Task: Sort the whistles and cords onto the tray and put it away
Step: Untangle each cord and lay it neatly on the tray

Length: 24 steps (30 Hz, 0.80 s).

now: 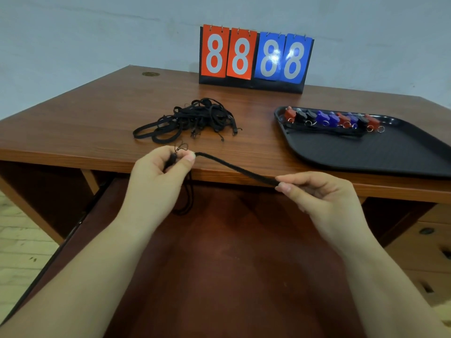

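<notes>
A black cord [238, 170] is stretched between my two hands above the desk's front edge. My left hand [161, 172] pinches its clip end, and a loop of cord hangs below that hand. My right hand [314, 191] pinches the other end. A tangled pile of black cords [195, 119] lies on the desk beyond my left hand. At the right, a black tray [361, 152] holds a row of red, black and blue whistles [332, 118] with metal rings, and a few cords [324, 131] laid straight in front of them.
A flip scoreboard [255, 57] showing 8888 stands at the back of the wooden desk [97, 113]. A pull-out shelf [231, 252] sits under the desk below my arms. Drawers [424, 242] are at the lower right.
</notes>
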Each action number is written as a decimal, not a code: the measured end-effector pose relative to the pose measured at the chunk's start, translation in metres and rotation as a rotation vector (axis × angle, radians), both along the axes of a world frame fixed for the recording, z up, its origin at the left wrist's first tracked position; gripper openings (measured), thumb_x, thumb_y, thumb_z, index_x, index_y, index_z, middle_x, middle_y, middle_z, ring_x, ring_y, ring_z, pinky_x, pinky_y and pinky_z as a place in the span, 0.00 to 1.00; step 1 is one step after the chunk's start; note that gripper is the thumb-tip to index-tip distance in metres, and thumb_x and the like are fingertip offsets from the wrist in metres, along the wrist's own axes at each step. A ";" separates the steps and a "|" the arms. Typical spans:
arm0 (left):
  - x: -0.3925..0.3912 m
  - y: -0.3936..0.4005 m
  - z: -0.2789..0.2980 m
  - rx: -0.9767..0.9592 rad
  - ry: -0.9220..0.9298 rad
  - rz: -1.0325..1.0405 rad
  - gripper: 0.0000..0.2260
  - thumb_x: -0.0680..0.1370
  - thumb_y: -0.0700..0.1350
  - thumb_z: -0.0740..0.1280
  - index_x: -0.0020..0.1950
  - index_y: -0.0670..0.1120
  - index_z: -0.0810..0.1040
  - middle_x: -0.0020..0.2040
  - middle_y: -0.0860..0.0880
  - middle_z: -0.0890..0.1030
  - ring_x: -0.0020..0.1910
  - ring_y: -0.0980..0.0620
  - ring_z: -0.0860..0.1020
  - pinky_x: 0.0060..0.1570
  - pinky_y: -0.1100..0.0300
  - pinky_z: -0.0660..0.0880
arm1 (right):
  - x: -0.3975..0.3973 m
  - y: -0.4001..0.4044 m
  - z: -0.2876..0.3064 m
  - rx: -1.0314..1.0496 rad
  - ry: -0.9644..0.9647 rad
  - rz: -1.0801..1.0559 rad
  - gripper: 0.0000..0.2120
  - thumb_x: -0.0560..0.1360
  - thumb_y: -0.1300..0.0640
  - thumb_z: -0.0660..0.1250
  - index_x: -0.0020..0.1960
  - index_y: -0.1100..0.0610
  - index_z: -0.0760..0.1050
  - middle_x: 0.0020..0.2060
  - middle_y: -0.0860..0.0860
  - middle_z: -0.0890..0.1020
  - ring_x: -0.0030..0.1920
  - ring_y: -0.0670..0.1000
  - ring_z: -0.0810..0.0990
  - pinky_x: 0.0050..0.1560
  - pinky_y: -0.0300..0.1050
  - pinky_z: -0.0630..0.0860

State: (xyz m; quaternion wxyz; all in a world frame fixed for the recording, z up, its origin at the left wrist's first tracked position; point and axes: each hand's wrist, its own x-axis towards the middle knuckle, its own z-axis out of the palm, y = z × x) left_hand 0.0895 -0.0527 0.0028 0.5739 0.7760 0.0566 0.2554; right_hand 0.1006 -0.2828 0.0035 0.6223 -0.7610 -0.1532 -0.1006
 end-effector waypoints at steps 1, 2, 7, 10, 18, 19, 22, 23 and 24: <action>-0.002 -0.002 0.001 -0.028 -0.011 -0.016 0.03 0.76 0.47 0.66 0.44 0.55 0.80 0.39 0.58 0.80 0.35 0.69 0.75 0.35 0.80 0.67 | 0.000 0.000 0.000 -0.006 0.004 0.008 0.06 0.67 0.61 0.72 0.41 0.51 0.83 0.36 0.45 0.86 0.36 0.39 0.81 0.36 0.27 0.72; -0.004 -0.004 0.002 -0.041 -0.030 -0.036 0.04 0.76 0.47 0.67 0.47 0.55 0.81 0.41 0.58 0.81 0.38 0.70 0.76 0.37 0.79 0.67 | -0.001 0.001 -0.001 -0.020 0.008 0.020 0.06 0.66 0.59 0.72 0.41 0.50 0.83 0.37 0.45 0.86 0.39 0.41 0.83 0.39 0.28 0.73; -0.017 -0.023 0.005 0.073 -0.031 -0.347 0.08 0.72 0.48 0.67 0.49 0.52 0.82 0.48 0.69 0.80 0.48 0.71 0.77 0.45 0.80 0.68 | -0.008 0.011 -0.002 -0.119 0.004 0.132 0.07 0.67 0.57 0.73 0.40 0.46 0.83 0.39 0.43 0.86 0.44 0.41 0.83 0.46 0.31 0.75; -0.019 -0.032 -0.003 0.122 0.075 -0.505 0.11 0.70 0.50 0.68 0.50 0.53 0.83 0.47 0.63 0.83 0.48 0.67 0.79 0.47 0.76 0.71 | -0.011 0.015 -0.003 -0.135 -0.002 0.171 0.07 0.68 0.59 0.73 0.42 0.48 0.83 0.40 0.44 0.86 0.45 0.43 0.84 0.48 0.34 0.77; -0.016 -0.033 -0.006 0.178 0.096 -0.463 0.01 0.72 0.46 0.71 0.40 0.51 0.83 0.34 0.61 0.81 0.35 0.67 0.78 0.38 0.76 0.69 | -0.012 0.016 -0.002 -0.098 -0.001 0.152 0.06 0.66 0.59 0.74 0.39 0.48 0.83 0.38 0.44 0.86 0.41 0.41 0.83 0.44 0.31 0.76; -0.016 -0.032 -0.005 0.192 0.089 -0.447 0.02 0.72 0.46 0.71 0.39 0.50 0.82 0.31 0.62 0.80 0.33 0.67 0.76 0.37 0.76 0.69 | -0.012 0.016 -0.002 -0.102 -0.004 0.141 0.05 0.65 0.56 0.74 0.39 0.48 0.83 0.38 0.45 0.85 0.41 0.41 0.83 0.45 0.31 0.76; -0.013 -0.024 -0.002 0.182 0.063 -0.346 0.04 0.73 0.47 0.70 0.38 0.52 0.81 0.32 0.60 0.80 0.35 0.67 0.77 0.38 0.77 0.69 | -0.008 0.010 -0.002 -0.115 0.000 0.073 0.05 0.63 0.51 0.73 0.39 0.47 0.83 0.35 0.50 0.84 0.35 0.43 0.80 0.38 0.32 0.74; -0.011 -0.021 -0.001 0.175 0.053 -0.310 0.04 0.73 0.47 0.70 0.38 0.52 0.81 0.34 0.58 0.82 0.38 0.66 0.78 0.40 0.78 0.69 | -0.007 0.008 -0.001 -0.105 0.006 0.056 0.04 0.64 0.51 0.73 0.39 0.47 0.84 0.33 0.52 0.83 0.33 0.44 0.78 0.36 0.32 0.73; -0.010 -0.020 -0.001 0.173 0.045 -0.282 0.04 0.73 0.46 0.70 0.39 0.52 0.82 0.35 0.57 0.82 0.39 0.66 0.78 0.41 0.78 0.69 | -0.006 0.006 -0.001 -0.094 0.011 0.047 0.04 0.65 0.53 0.73 0.39 0.48 0.83 0.31 0.51 0.82 0.31 0.43 0.76 0.34 0.31 0.72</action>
